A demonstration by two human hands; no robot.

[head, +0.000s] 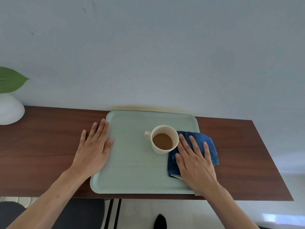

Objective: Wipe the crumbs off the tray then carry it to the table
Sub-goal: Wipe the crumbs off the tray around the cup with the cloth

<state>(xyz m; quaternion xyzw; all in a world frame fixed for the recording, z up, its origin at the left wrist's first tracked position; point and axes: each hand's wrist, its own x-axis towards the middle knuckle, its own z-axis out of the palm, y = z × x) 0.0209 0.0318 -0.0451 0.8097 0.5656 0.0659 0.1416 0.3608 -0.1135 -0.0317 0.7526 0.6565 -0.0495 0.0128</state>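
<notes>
Pressing flat, my right hand (196, 164) lies palm down on the cloth (209, 146), fingers (194, 147) spread and straight, gripping nothing; the cloth is only held under the palm. Cloth: dark blue, folded, lying on the tray's right side, its far right part hanging past the rim onto the bench (49, 146). A pale edge shows at its near corner beside my wrist.

Tray (132, 171): pale green, rectangular, rounded corners, flat on the brown wooden bench, far edge close to the wall (148, 55), near edge just short of the bench's front edge. I cannot make out crumbs on its surface at this sharpness.

Cup (165, 139): cream, upright on the tray, right of centre, handle pointing left, holding a brown drink well below the brim. My right forefinger lies just beside its right wall; whether it touches I cannot tell.

My left hand (94, 146) rests palm down at the tray's left edge, fingers extended and open, holding nothing. Thumb and forefinger overlap the rim; the other fingers lie on the bench.

At far left, a white rounded pot (9, 109) stands on the bench, with a green leaf (11, 81) above it. Below the bench front, a dark seat (74, 214) and pale floor (189, 212) show.
</notes>
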